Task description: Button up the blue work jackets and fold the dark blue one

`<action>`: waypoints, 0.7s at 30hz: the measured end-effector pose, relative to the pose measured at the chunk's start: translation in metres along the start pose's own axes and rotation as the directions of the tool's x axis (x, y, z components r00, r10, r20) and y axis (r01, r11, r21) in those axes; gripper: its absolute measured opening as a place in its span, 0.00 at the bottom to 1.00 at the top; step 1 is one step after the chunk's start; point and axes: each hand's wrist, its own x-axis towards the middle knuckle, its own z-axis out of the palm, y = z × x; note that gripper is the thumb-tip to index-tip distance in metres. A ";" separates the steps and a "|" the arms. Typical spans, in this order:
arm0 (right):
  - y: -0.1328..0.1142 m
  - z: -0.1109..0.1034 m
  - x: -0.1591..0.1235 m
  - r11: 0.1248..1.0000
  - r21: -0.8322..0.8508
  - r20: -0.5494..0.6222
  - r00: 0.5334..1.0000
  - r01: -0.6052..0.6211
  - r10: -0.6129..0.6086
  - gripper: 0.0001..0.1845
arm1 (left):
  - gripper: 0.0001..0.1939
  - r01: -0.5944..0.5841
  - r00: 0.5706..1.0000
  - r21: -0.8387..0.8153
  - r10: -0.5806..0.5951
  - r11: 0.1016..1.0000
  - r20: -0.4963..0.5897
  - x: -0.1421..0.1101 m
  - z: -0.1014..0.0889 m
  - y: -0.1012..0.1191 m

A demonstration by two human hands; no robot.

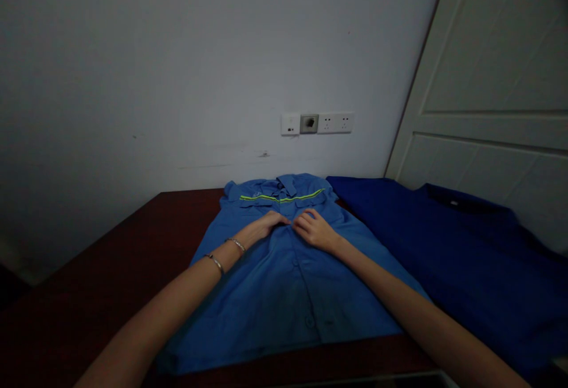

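Observation:
A light blue work shirt with a yellow-green stripe across its chest lies flat, front up, on a dark red-brown table. Both my hands rest on the shirt's button line just below the chest. My left hand has its fingers curled and pinched at the placket, and two bangles circle that wrist. My right hand is next to it, fingers bent and pinching the same strip of cloth. The fingertips of the two hands nearly touch.
A darker blue garment lies spread on the table to the right of the shirt. A white wall with a row of sockets stands behind the table. A white panelled door is at the right.

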 end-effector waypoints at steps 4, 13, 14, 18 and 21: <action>0.000 -0.001 -0.001 0.996 0.029 0.033 0.996 -0.084 0.083 0.12 | 0.03 0.041 0.999 0.032 -0.040 0.999 -0.023 -0.012 0.000 0.007; -0.017 -0.047 0.001 0.880 0.125 0.439 0.821 -0.458 0.365 0.13 | 0.07 -0.238 0.933 0.253 0.293 0.938 -0.208 -0.033 -0.004 0.004; -0.021 -0.053 0.003 0.855 0.124 0.502 0.775 -0.504 0.385 0.12 | 0.07 -0.261 0.918 0.305 0.333 0.916 -0.216 -0.035 -0.006 0.006; -0.039 -0.070 0.008 0.778 0.121 0.675 0.626 -0.617 0.392 0.10 | 0.08 -0.377 0.879 0.493 0.470 0.784 -0.075 -0.054 -0.010 0.009; -0.054 -0.075 0.012 0.754 0.089 0.734 0.555 -0.651 0.392 0.14 | 0.09 -0.424 0.885 0.569 0.456 0.704 0.095 -0.073 -0.002 0.004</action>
